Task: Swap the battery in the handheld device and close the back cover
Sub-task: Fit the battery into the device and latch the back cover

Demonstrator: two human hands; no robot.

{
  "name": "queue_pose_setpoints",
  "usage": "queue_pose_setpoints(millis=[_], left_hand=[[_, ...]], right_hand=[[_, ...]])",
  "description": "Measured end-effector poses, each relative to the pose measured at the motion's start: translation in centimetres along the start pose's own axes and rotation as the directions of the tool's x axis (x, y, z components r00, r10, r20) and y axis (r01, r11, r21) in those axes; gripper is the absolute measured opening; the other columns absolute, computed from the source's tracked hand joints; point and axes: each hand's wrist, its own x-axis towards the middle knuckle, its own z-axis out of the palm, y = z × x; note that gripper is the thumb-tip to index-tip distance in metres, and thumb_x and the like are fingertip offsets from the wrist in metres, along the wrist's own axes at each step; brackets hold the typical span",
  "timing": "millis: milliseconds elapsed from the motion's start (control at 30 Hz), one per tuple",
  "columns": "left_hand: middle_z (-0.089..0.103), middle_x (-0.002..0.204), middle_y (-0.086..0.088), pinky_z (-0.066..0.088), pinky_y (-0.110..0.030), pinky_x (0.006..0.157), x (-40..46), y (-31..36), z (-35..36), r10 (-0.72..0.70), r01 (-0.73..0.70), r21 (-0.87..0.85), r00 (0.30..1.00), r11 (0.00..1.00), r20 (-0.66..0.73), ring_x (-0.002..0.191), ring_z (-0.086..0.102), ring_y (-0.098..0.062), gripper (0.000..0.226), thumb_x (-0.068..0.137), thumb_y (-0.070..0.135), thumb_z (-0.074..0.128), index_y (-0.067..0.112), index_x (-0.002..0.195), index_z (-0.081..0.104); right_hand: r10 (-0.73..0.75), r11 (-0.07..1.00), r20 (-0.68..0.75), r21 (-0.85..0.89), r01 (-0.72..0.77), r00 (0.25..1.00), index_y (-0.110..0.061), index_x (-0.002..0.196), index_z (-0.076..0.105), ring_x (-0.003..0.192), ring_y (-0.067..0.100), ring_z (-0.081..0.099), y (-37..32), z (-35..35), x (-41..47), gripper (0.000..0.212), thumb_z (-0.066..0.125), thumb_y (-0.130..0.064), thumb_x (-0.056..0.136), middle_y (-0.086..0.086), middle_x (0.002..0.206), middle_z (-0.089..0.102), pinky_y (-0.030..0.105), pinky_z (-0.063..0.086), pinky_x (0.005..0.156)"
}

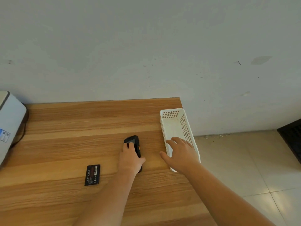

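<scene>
Inspector A: Where is the device?

Inspector B: Flat on the table, centre, just left of the white basket. The left hand lies over its near half, fingers on its upper face, thumb at its right edge. I cannot tell whether it is grasped or merely pressed.

Inspector A: Right hand?

Inspector B: Spread, fingers slack, gripping nothing, over the basket's near end.

Inspector A: Battery?

Inspector B: One lies label up on the table, left of the left forearm, apart from the device.

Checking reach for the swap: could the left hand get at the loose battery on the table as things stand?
Probably yes: the battery lies bare on the table, nothing between it and the left hand, which rests on the handheld device.
</scene>
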Motion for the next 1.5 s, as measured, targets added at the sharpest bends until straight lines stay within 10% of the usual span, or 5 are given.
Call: queue_pose_setpoints(millis=[367, 533, 700, 1267, 1500], left_hand=[[0.042, 0.141, -0.003, 0.037, -0.032, 0.103, -1.0, -1.6, -0.9, -0.003, 0.02, -0.403, 0.999, 0.915, 0.042, 0.13, 0.041, -0.021, 0.071, 0.085, 0.022, 0.069, 0.015, 0.148, 0.035], [0.059, 0.099, 0.003, 0.049, -0.024, 0.067, -0.8, -2.8, -1.6, -0.03, 0.072, -0.612, 0.996, 0.788, 0.08, 0.091, 0.061, -0.019, 0.027, 0.089, 0.012, 0.063, 0.027, 0.108, 0.052], [0.067, 0.105, -0.001, 0.049, -0.024, 0.067, -0.1, -4.1, -1.7, -0.068, 0.129, -0.689, 0.991, 0.713, 0.115, 0.095, 0.064, -0.016, 0.026, 0.092, 0.008, 0.057, 0.02, 0.115, 0.06], [0.065, 0.103, -0.007, 0.043, -0.023, 0.058, 1.5, -3.1, 0.3, -0.232, 0.212, -0.487, 0.972, 0.848, 0.018, 0.083, 0.057, -0.017, 0.029, 0.082, 0.02, 0.078, 0.011, 0.104, 0.062], [0.058, 0.114, -0.008, 0.052, -0.034, 0.081, 1.8, -3.0, 0.2, -0.253, 0.23, -0.289, 0.966, 0.929, -0.044, 0.104, 0.059, -0.025, 0.039, 0.083, 0.03, 0.075, 0.009, 0.113, 0.062]], right_hand=[[-0.021, 0.999, -0.003, -0.039, 0.021, 1.0, -0.025, 0.144, 0.042, 0.139, 0.019, 0.035, -1.1, 0.3, 0.4, 0.069, 0.039, -0.066, 0.089, -0.001, 0.151, 0.04, 0.042, 0.025, 0.117], [-0.027, 0.998, -0.003, -0.063, 0.027, 1.0, -0.024, 0.144, 0.042, 0.139, 0.019, 0.035, -1.3, 0.4, 0.4, 0.07, 0.038, -0.066, 0.089, -0.001, 0.15, 0.041, 0.041, 0.025, 0.117], [-0.038, 0.997, -0.008, -0.07, 0.038, 0.999, -0.023, 0.144, 0.043, 0.138, 0.019, 0.036, -1.5, 0.3, 0.4, 0.069, 0.037, -0.066, 0.09, -0.001, 0.151, 0.041, 0.04, 0.026, 0.116], [-0.003, 1.0, -0.021, -0.03, 0.002, 1.0, -0.026, 0.143, 0.044, 0.139, 0.018, 0.036, -0.4, 0.6, 0.6, 0.067, 0.04, -0.065, 0.089, -0.003, 0.151, 0.04, 0.042, 0.025, 0.118], [-0.004, 0.999, -0.022, -0.044, 0.003, 1.0, -0.027, 0.143, 0.043, 0.139, 0.017, 0.036, -0.4, 0.5, 0.9, 0.066, 0.039, -0.065, 0.09, -0.004, 0.151, 0.04, 0.04, 0.024, 0.116]])
